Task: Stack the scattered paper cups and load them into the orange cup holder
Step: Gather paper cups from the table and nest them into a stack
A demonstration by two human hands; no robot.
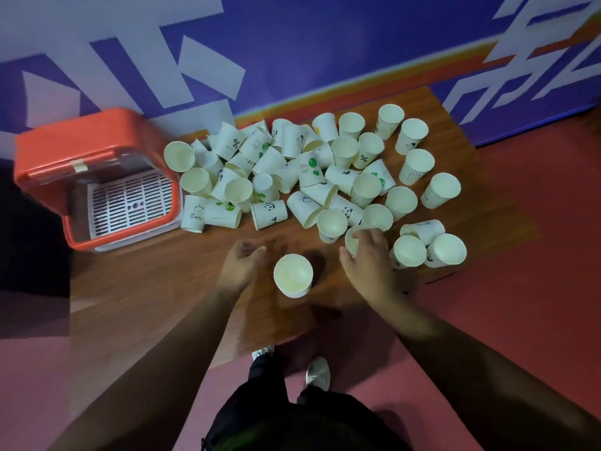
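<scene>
Several white paper cups (309, 170) lie scattered over the wooden table (156, 281), some upright, some on their sides. One upright cup (293, 275) stands alone near the front, between my hands. My right hand (369, 255) grips a cup (352, 238) at the near edge of the pile, fingers curled over its rim. My left hand (242, 262) hovers just left of the lone cup with fingers loosely curled, holding nothing. The orange cup holder (94, 170) sits at the table's left end, its clear lid raised over a white slotted tray.
A blue and white wall runs behind the table. Red floor lies to the right and in front. My legs and shoes (318, 372) stand below the table's near edge. Two upright cups (429, 250) stand right of my right hand.
</scene>
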